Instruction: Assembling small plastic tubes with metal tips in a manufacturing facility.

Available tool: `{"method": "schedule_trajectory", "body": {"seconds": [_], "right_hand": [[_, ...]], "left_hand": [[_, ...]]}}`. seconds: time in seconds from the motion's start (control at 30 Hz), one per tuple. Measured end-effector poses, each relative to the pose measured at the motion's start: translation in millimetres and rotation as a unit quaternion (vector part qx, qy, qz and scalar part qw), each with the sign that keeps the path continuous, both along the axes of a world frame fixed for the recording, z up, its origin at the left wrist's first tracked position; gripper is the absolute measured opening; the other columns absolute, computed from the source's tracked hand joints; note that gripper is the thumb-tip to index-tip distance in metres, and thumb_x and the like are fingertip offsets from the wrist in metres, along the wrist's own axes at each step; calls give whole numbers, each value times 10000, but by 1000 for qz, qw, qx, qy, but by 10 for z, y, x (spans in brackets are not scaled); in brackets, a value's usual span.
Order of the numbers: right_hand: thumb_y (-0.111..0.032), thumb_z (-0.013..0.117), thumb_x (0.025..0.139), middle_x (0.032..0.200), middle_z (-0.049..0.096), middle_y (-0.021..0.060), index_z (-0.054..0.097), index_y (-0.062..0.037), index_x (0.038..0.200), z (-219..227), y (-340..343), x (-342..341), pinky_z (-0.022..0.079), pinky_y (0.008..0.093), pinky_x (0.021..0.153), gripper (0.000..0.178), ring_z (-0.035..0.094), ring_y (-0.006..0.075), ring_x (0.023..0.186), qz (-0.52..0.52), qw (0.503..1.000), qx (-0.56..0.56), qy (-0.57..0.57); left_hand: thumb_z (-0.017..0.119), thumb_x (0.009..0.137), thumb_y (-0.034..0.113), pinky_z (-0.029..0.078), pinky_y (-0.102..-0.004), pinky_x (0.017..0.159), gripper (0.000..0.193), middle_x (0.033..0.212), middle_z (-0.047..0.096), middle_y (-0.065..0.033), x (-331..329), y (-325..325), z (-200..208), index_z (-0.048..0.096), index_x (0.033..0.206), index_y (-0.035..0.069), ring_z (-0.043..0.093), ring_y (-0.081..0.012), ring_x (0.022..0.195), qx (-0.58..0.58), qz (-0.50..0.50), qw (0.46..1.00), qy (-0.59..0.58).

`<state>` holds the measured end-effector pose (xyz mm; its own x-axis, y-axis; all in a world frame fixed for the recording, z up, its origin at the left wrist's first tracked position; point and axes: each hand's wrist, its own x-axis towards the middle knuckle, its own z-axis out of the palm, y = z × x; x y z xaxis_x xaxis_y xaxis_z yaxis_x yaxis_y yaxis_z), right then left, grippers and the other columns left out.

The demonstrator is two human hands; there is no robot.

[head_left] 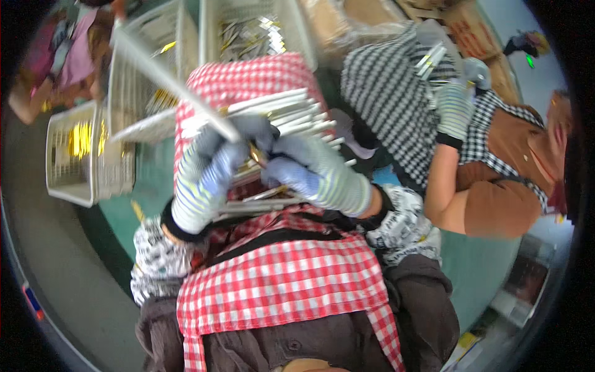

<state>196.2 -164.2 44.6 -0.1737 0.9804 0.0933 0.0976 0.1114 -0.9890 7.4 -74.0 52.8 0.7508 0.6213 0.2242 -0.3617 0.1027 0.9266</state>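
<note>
My left hand (214, 170), in a striped grey knit glove, is closed around the lower end of a long white rod (176, 87). The rod slants up to the far left and is blurred by motion. A small gold-coloured piece (256, 154) shows at its near end, between my hands. My right hand (322, 173), gloved alike, is closed with its fingertips at that piece; my fingers partly hide it. Beneath and beyond my hands, a stack of white rods (297, 108) lies on a red-and-white checked cloth (254, 71) over my lap.
White plastic crates (93, 186) stand at the left, some with gold-coloured pieces; another crate (207, 37) beyond holds metallic pieces. At the right, close by, sits a co-worker with a gloved hand (455, 115) and a black-and-white checked cloth (387, 93). Cardboard boxes (474, 31) stand behind.
</note>
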Motion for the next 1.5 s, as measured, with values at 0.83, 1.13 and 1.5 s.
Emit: {"method": "schedule_trajectory", "body": {"seconds": [0.83, 1.13, 1.5], "right_hand": [[-215, 654, 747, 877, 635, 74, 660, -77, 926, -474, -468, 548, 472, 423, 740, 225, 622, 258, 856, -17, 784, 173, -595], [-227, 638, 734, 846, 616, 67, 678, -74, 897, -523, -276, 189, 498, 386, 617, 227, 613, 231, 779, -3, 789, 254, -559], [-223, 685, 826, 1023, 637, 61, 666, -108, 1065, -162, 384, 346, 465, 381, 789, 266, 610, 237, 918, -129, 778, 219, -575]], "left_hand": [[668, 870, 85, 513, -359, 710, 231, 929, 629, -119, -198, 485, -104, 685, 1097, 45, 648, -279, 832, 518, 144, 770, 344], [657, 827, 159, 516, -416, 777, 311, 1009, 644, -110, -69, 397, -307, 670, 1123, 63, 640, -316, 913, 593, 55, 755, 274], [663, 813, 61, 503, -402, 874, 375, 1127, 644, -131, -614, 322, -170, 659, 1187, 88, 630, -327, 1018, 506, 110, 779, 353]]}}
